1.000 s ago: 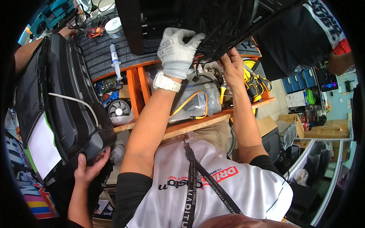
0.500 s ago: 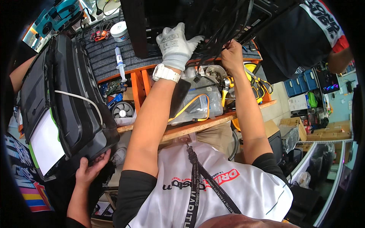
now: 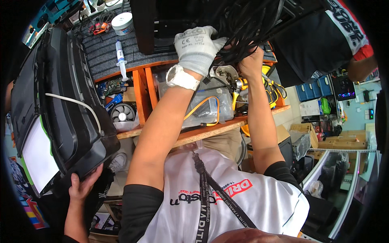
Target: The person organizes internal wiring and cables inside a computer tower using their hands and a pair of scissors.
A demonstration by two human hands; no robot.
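My left hand (image 3: 198, 46), in a white glove with a white watch on the wrist, is at the left side of a bundle of black cables (image 3: 245, 34). Its thumb and fingers close against the bundle, their tips partly hidden. Bare, my right hand (image 3: 252, 65) grips the lower right of the same bundle, fingers partly covered by the strands. The cables hang in front of an open black computer case (image 3: 156, 24) on the workbench.
A ribbed grey mat (image 3: 107, 60) covers the bench, with a syringe (image 3: 120, 60) and a white tub (image 3: 122, 23). Below, an open drawer holds a fan (image 3: 122, 113), plastic box (image 3: 204, 107) and yellow-handled tool (image 3: 239, 87). Another person's hand (image 3: 85, 182) supports a bulky black machine (image 3: 77, 101).
My left hand has shifted right against the cables, its fingers more curled. My right hand is slightly lower, and the cables are bunched between both hands. The view has shifted slightly.
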